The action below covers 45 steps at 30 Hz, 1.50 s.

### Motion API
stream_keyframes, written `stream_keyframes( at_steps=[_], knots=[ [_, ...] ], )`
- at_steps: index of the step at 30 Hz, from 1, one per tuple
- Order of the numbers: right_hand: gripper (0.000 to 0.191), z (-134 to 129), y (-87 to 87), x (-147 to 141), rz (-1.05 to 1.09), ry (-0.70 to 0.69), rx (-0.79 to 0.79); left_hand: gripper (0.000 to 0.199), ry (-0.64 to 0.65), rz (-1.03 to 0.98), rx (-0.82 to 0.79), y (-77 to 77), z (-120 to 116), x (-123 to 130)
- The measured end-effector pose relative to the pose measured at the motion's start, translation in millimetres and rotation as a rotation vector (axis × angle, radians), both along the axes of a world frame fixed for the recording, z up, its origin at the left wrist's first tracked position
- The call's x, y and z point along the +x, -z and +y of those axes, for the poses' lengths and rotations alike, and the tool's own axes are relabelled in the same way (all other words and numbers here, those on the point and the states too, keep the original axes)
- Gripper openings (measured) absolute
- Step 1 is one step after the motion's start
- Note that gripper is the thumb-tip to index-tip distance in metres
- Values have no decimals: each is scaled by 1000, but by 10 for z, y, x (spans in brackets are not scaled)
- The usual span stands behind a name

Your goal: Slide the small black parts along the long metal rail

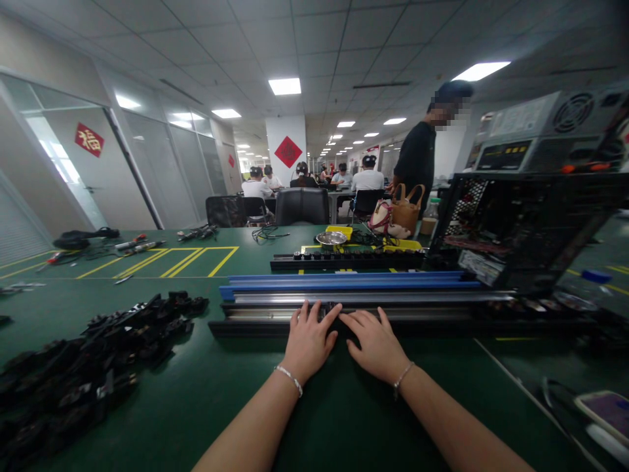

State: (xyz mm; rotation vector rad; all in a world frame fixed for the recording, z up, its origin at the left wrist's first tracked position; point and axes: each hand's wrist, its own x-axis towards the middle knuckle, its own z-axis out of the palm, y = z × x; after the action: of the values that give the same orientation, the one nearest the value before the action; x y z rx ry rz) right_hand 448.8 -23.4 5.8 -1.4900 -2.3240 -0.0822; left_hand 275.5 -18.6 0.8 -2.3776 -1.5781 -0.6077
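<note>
Left hand (pixel 308 341) at black part (pixel 327 307); right hand (pixel 376 344) beside it

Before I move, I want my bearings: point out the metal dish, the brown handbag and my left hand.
Metal dish (pixel 331 238): head view, middle.
Brown handbag (pixel 405 216): head view, body below the handles.
Left hand (pixel 305 342): head view, back.

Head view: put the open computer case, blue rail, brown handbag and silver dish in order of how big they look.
1. Open computer case
2. Blue rail
3. Brown handbag
4. Silver dish
</note>
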Motion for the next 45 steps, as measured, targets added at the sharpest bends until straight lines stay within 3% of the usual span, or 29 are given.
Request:
stream_keyframes(
  at_steps=[12, 19, 27, 45],
  knots=[
    [51, 24, 18, 20, -25, -10, 19, 52, -68, 15, -6, 0, -49, 106],
    [34, 101, 64, 148, -35, 119, 113, 48, -115, 12, -12, -15, -72, 132],
    [30, 115, 90, 164, -66, 124, 119, 43, -217, 2, -11, -23, -91, 114],
    [27, 105, 77, 170, -57, 125, 113, 56, -352, 19, -32, -42, -100, 107]
  ],
)
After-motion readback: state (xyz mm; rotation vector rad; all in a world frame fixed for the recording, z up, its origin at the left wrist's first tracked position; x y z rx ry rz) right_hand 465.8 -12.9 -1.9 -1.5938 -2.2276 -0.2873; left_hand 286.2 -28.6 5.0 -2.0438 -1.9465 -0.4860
